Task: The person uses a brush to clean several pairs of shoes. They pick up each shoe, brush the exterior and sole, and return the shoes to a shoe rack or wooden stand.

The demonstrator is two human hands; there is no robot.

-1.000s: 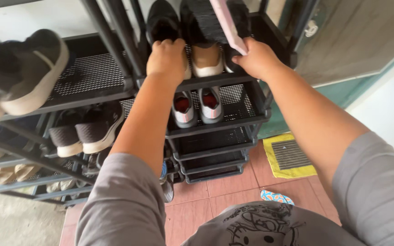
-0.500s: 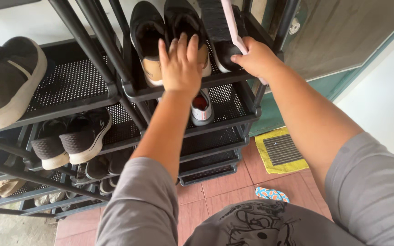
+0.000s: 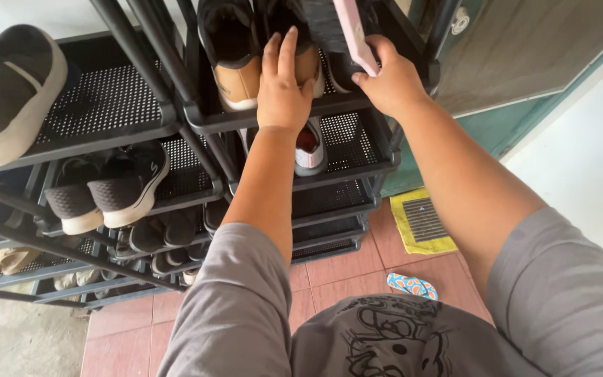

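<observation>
On the upper shelf of a black metal shoe rack point(image 3: 197, 115) stands a pair of black shoes with tan heels. My left hand point(image 3: 284, 87) lies over the heel of the right-hand shoe point(image 3: 310, 68), fingers reaching into its opening and thumb against its side. The other shoe of the pair point(image 3: 232, 52) stands untouched just to the left. My right hand point(image 3: 389, 84) holds a brush with a pink back and black bristles point(image 3: 354, 35), close to the right of the gripped shoe. Its far end runs out of view at the top.
A grey and red shoe point(image 3: 310, 150) sits one shelf below my left hand. Black sneakers with pale soles point(image 3: 8, 91) and dark shoes point(image 3: 116, 185) fill the left shelves. A yellow drain mat point(image 3: 420, 223) and a blue patterned sandal point(image 3: 412, 285) lie on the red tiles.
My left hand has moved from the shelf's front edge up onto the tan-heeled shoe. The right hand stays beside it with the brush.
</observation>
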